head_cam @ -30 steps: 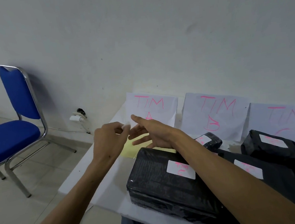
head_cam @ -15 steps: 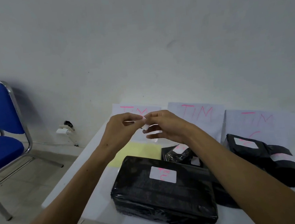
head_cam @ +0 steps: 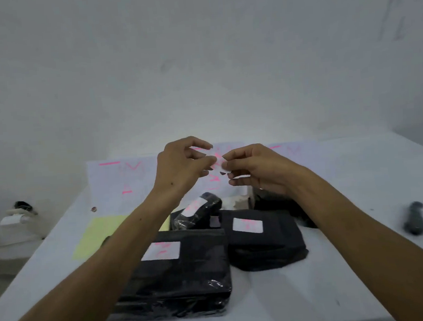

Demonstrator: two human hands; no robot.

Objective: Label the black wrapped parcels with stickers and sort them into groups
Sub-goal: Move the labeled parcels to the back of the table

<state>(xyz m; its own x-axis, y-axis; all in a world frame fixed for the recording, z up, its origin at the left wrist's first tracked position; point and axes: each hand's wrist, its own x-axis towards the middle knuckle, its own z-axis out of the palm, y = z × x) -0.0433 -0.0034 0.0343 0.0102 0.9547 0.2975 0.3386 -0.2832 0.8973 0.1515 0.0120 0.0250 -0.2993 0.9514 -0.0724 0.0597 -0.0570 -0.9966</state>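
L hand (head_cam: 180, 166): raised above surface (head_cam: 359, 186), fingers (head_cam: 199, 142) curled, thumb + index pinching left edge of sticker (head_cam: 221, 165)
R hand (head_cam: 254, 169): same height, fingers curled, pinching right edge of sticker; other fingertips tucked under
sticker: small white piece w/ pink marks, held between both hands in mid-air, in front of the paper signs (head_cam: 121, 182); blurry, text unreadable
big parcel (head_cam: 178, 271): black wrap, nearest, lying flat under L forearm, white label w/ pink writing on top
mid parcel (head_cam: 262, 240): black, flat, just right of big parcel, touching it; label on top
small parcel (head_cam: 196, 211): black roll, behind the other two, tilted, label on it
4th parcel (head_cam: 279, 203): black, mostly hidden behind R wrist, label can't tell
signs: white sheets w/ pink lettering standing vs wall at back of surface, letters blurred
yellow sheet (head_cam: 97, 235): flat on surface, left of parcels
dark object (head_cam: 413, 219): on surface far right, well apart from parcels, blurred, can't ID
wall socket (head_cam: 19, 213): low on wall, left of surface
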